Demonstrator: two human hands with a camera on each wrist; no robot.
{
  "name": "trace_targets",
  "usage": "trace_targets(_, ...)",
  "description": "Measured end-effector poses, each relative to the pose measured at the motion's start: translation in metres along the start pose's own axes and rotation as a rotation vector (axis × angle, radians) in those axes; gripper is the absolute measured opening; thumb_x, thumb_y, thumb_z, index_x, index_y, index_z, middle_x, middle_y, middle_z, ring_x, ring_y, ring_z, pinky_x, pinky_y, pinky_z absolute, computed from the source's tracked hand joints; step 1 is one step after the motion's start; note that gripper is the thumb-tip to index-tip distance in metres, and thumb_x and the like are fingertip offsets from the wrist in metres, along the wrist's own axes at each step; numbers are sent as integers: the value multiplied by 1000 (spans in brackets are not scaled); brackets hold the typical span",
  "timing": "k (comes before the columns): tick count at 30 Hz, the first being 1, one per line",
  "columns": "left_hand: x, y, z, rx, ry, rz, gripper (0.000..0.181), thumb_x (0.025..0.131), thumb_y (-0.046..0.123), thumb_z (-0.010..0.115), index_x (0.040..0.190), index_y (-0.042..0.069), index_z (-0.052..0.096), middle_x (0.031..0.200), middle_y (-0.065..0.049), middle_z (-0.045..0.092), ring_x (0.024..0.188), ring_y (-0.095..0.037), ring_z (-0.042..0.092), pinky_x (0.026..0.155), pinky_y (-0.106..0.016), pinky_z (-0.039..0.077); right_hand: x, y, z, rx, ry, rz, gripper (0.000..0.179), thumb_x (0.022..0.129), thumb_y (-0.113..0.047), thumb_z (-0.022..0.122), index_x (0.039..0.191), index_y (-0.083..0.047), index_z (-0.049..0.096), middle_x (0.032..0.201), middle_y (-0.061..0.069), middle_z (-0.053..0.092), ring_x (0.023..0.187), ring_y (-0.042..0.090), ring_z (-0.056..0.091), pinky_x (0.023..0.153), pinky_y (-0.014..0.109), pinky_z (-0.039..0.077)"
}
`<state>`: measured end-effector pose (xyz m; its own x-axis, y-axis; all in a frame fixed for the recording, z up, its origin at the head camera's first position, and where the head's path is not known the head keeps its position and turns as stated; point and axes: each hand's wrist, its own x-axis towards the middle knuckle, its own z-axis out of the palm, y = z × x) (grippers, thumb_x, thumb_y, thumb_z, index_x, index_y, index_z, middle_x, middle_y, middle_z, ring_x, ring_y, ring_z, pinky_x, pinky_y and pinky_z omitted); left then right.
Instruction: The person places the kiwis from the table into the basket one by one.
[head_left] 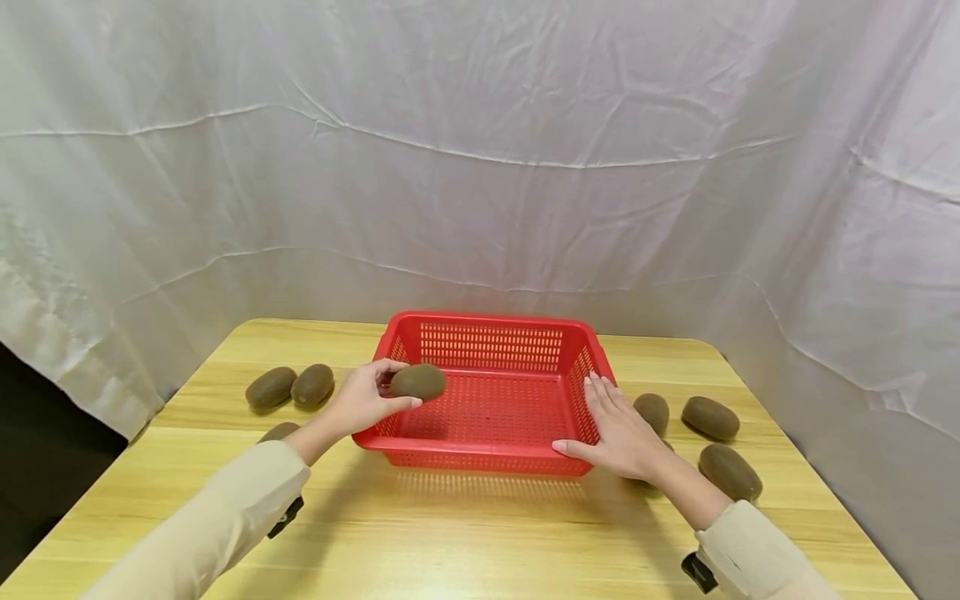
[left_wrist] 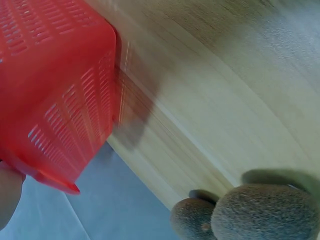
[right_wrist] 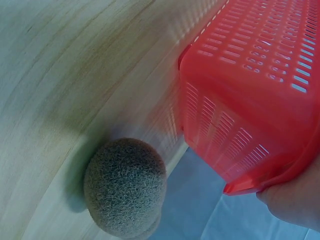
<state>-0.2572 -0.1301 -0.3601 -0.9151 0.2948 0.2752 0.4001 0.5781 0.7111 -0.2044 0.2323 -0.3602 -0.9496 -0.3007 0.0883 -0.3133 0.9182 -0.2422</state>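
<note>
A kiwi [head_left: 420, 382] is held between the thumb and fingers of my left hand [head_left: 362, 402], over the left side of a red plastic basket [head_left: 472, 449]. No fruit shows on the basket's slotted floor. My right hand [head_left: 626, 433] rests on the basket's right rim, fingers straight and thumb out along the front corner. In the right wrist view, part of that hand [right_wrist: 295, 197] touches the rim. Only an edge of the left hand [left_wrist: 7, 192] appears in the left wrist view, by the basket wall [left_wrist: 75, 105]; the held fruit is out of that frame.
Left of the basket lie more kiwis [head_left: 272, 389], one partly behind the left forearm. Several others [head_left: 711, 418] lie to its right, one partly hidden by the right hand. The wooden table [head_left: 480, 533] meets a white curtain [head_left: 480, 208] at the back.
</note>
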Motion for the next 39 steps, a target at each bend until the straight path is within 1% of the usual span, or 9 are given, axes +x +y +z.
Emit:
trace_targets(5, 5, 2, 7, 19, -45, 28, 45, 73, 19, 78, 110, -1, 62, 99, -12, 67, 87, -21, 63, 76, -33, 53, 0, 0, 0, -2, 0, -2, 104, 80, -64, 54, 144, 9, 16, 152, 26, 14, 141, 43, 13, 113, 55, 17)
trace_targets(13, 10, 10, 14, 34, -104, 49, 44, 72, 16, 79, 108, -2, 61, 95, -11, 66, 84, -18, 61, 69, -26, 49, 0, 1, 0, -3, 3, -2, 104, 80, -64, 54, 144, 9, 16, 152, 27, 14, 140, 43, 14, 113, 55, 17)
trace_targets(19, 13, 11, 22, 47, -175, 46, 41, 73, 15, 79, 105, -1, 60, 95, -9, 65, 84, -16, 60, 71, -26, 50, 0, 2, 1, -5, 4, -5, 104, 80, -64, 54, 144, 9, 16, 152, 26, 14, 140, 43, 13, 113, 55, 17)
trace_targets(26, 18, 14, 29, 139, -243, 67, 42, 71, 14, 80, 104, -3, 60, 94, -11, 65, 82, -17, 59, 74, -30, 51, 0, 2, 2, -9, 2, -6, 105, 80, -65, 53, 145, 8, 15, 152, 26, 13, 141, 42, 13, 113, 54, 16)
trace_targets(29, 20, 16, 33, 168, -280, 57, 42, 71, 14, 80, 104, -4, 60, 95, -11, 65, 84, -18, 59, 77, -32, 51, 1, 2, 2, -8, 6, -6, 105, 80, -65, 53, 145, 8, 15, 152, 26, 13, 141, 42, 13, 113, 54, 16)
trace_targets(33, 22, 15, 37, 201, -330, 25, 43, 71, 14, 80, 104, -3, 60, 96, -11, 65, 86, -18, 58, 81, -34, 50, 1, 2, 3, -4, 6, -4, 105, 80, -65, 54, 145, 9, 16, 152, 26, 14, 141, 42, 14, 113, 55, 16)
trace_targets(37, 23, 13, 39, 230, -393, 18, 40, 71, 15, 80, 102, -2, 61, 94, -9, 64, 83, -15, 56, 79, -32, 50, 0, 2, 2, -3, 8, -3, 105, 80, -65, 54, 144, 9, 16, 152, 26, 15, 140, 42, 14, 113, 55, 17)
trace_targets(39, 24, 13, 39, 230, -420, 9, 38, 72, 15, 79, 102, -2, 62, 93, -8, 64, 82, -14, 55, 78, -31, 49, 0, 2, 2, -4, 8, -3, 105, 80, -65, 54, 144, 9, 16, 152, 26, 14, 140, 42, 14, 113, 55, 17)
